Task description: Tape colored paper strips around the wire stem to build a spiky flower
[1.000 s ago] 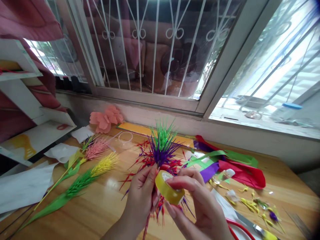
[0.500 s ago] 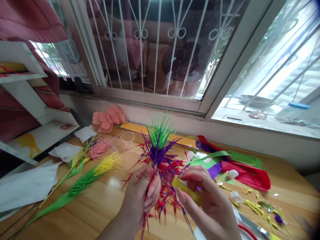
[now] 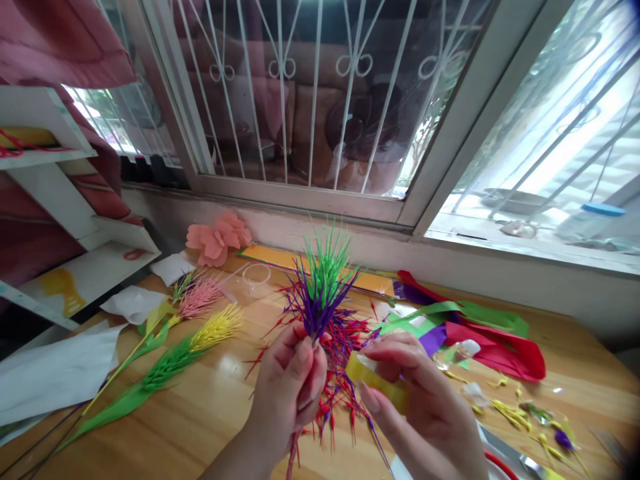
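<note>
A handmade wheat ear [image 3: 326,277], green at the tip with purple bristles below, stands upright over the middle of the table. My left hand [image 3: 287,387] is closed around its stem, just under the purple part, and the stem's lower end shows beneath the fist. To the right, my right hand [image 3: 425,400] grips what looks like a roll of yellow tape [image 3: 383,385] between thumb and fingers. Behind and under the hands lies a pile of loose red and purple bristle pieces [image 3: 345,350], partly hidden by them.
On the left lie a finished green-and-yellow wheat ear [image 3: 173,365], a pink one [image 3: 200,297] and white paper [image 3: 55,373]. Red crepe strips [image 3: 505,350] and green ones are at the right. Scissors [image 3: 507,450] and small yellow pieces [image 3: 510,413] sit near my right hand.
My left hand has shifted slightly right, and its fingers have moved up toward the purple bristles. The wheat ear has turned a little. My right hand keeps its hold, moving slightly right.
</note>
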`<state>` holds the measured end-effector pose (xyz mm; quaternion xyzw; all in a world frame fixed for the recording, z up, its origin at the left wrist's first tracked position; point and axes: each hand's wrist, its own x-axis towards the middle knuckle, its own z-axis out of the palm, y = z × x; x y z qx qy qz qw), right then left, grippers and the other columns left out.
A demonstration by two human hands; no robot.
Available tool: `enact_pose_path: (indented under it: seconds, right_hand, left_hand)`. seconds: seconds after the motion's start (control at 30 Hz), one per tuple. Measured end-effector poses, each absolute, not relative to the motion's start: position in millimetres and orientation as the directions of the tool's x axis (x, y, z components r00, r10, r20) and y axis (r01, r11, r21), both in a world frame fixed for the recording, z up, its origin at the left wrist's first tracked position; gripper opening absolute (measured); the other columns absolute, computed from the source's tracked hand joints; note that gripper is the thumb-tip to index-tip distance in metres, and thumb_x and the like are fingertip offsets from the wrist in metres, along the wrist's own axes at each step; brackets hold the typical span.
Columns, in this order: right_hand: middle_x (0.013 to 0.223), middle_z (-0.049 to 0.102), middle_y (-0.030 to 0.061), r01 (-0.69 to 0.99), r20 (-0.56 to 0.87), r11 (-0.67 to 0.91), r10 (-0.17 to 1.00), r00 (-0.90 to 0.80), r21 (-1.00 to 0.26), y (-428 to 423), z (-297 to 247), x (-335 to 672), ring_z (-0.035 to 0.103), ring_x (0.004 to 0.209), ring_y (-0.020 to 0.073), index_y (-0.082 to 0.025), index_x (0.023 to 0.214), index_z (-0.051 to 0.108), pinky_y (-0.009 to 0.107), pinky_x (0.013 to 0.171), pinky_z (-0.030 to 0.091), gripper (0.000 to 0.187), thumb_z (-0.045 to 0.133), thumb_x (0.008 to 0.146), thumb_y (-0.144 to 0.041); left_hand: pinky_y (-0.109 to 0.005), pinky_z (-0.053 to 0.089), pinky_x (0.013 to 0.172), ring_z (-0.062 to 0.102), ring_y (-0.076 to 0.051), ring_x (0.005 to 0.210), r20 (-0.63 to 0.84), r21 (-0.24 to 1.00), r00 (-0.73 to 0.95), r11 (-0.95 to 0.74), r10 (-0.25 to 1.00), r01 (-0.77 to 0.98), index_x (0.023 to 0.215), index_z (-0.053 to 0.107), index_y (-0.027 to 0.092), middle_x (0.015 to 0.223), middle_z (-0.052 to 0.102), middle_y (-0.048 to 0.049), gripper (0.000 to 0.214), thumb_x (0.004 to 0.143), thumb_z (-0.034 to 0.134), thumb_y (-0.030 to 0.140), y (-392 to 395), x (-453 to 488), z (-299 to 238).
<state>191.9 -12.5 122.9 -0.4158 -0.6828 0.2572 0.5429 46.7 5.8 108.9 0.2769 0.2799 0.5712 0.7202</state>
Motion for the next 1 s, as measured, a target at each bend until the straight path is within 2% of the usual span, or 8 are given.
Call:
enact_pose_path:
  seconds: [0.1, 0.27, 0.47, 0.53, 0.67, 0.77, 0.9, 1.0]
  right_hand:
    - [0.095, 0.051, 0.0053, 0.296, 0.565, 0.557, 0.822, -0.064, -0.776, -14.4, 126.3, 189.7, 0.046, 0.094, 0.0185, -0.027, 0.103, 0.052, 0.025, 0.066, 0.045, 0.027, 0.058, 0.079, -0.016]
    - [0.089, 0.053, 0.0058, 0.319, 0.650, 0.631, 0.758, -0.058, -0.707, -19.2, 130.4, 178.1, 0.047, 0.088, 0.0196, -0.024, 0.101, 0.053, 0.028, 0.065, 0.047, 0.027, 0.061, 0.076, -0.016]
    - [0.091, 0.052, 0.0054, 0.237, 0.596, 0.562, 0.796, 0.106, -0.793, -22.3, 130.7, 170.5, 0.049, 0.085, 0.0186, -0.027, 0.100, 0.056, 0.025, 0.060, 0.047, 0.025, 0.062, 0.076, -0.022]
    - [0.089, 0.052, 0.0048, 0.214, 0.570, 0.538, 0.812, 0.127, -0.815, -22.7, 132.9, 172.7, 0.050, 0.086, 0.0187, -0.029, 0.099, 0.057, 0.024, 0.059, 0.047, 0.025, 0.062, 0.076, -0.022]
    - [0.090, 0.052, 0.0048, 0.202, 0.560, 0.536, 0.824, 0.085, -0.819, -22.7, 134.2, 177.4, 0.050, 0.090, 0.0189, -0.029, 0.101, 0.056, 0.024, 0.063, 0.049, 0.026, 0.061, 0.077, -0.020]
    - [0.092, 0.052, 0.0055, 0.183, 0.588, 0.573, 0.808, 0.032, -0.799, -20.5, 130.6, 178.8, 0.048, 0.091, 0.0194, -0.027, 0.101, 0.055, 0.027, 0.068, 0.048, 0.026, 0.060, 0.077, -0.019]
    - [0.089, 0.053, 0.0056, 0.184, 0.620, 0.609, 0.785, 0.003, -0.772, -16.5, 126.7, 179.9, 0.046, 0.090, 0.0197, -0.025, 0.102, 0.055, 0.031, 0.073, 0.047, 0.026, 0.058, 0.078, -0.018]
    - [0.089, 0.053, 0.0059, 0.223, 0.633, 0.622, 0.774, -0.031, -0.750, -14.6, 126.9, 180.6, 0.045, 0.091, 0.0202, -0.025, 0.101, 0.054, 0.032, 0.074, 0.047, 0.026, 0.058, 0.077, -0.017]
  left_hand:
    - [-0.009, 0.014, 0.024, 0.014, 0.000, 0.027, -0.079, 0.734, 0.166, 0.170, 0.983, -0.658, 0.073, 0.048, 0.019, 0.040, 0.041, 0.0108, 0.027, 0.071, 0.066, 0.040, 6.1, 49.0, 105.6]
    - [-0.011, 0.016, 0.025, 0.019, 0.000, 0.027, -0.126, 0.778, 0.129, 0.178, 0.984, -0.602, 0.064, 0.048, 0.017, 0.038, 0.040, 0.0091, 0.032, 0.072, 0.063, 0.043, 8.9, 54.3, 104.7]
    - [-0.011, 0.016, 0.025, 0.019, 0.000, 0.025, -0.154, 0.787, 0.236, 0.263, 0.960, -0.558, 0.065, 0.052, 0.016, 0.035, 0.037, 0.0091, 0.035, 0.071, 0.061, 0.049, 9.7, 54.1, 106.9]
    - [-0.011, 0.014, 0.024, 0.016, 0.000, 0.024, -0.117, 0.770, 0.293, 0.273, 0.949, -0.576, 0.069, 0.053, 0.016, 0.034, 0.036, 0.0098, 0.035, 0.071, 0.060, 0.051, 9.1, 53.9, 104.8]
    - [-0.011, 0.015, 0.022, 0.016, -0.001, 0.022, -0.038, 0.725, 0.288, 0.225, 0.957, -0.651, 0.081, 0.053, 0.020, 0.035, 0.041, 0.0111, 0.028, 0.073, 0.062, 0.045, 8.3, 54.3, 100.0]
    - [-0.010, 0.016, 0.023, 0.019, -0.001, 0.023, -0.065, 0.732, 0.243, 0.212, 0.968, -0.647, 0.076, 0.051, 0.020, 0.035, 0.040, 0.0110, 0.023, 0.074, 0.062, 0.041, 8.2, 55.2, 100.5]
    - [-0.011, 0.017, 0.024, 0.025, -0.001, 0.025, -0.126, 0.798, 0.216, 0.228, 0.968, -0.558, 0.064, 0.049, 0.017, 0.039, 0.045, 0.0073, 0.035, 0.068, 0.065, 0.047, 8.9, 56.0, 105.7]
    - [-0.012, 0.021, 0.026, 0.028, -0.001, 0.027, -0.165, 0.835, 0.176, 0.232, 0.971, -0.499, 0.058, 0.047, 0.015, 0.040, 0.043, 0.0067, 0.039, 0.069, 0.064, 0.048, 9.4, 55.9, 108.7]
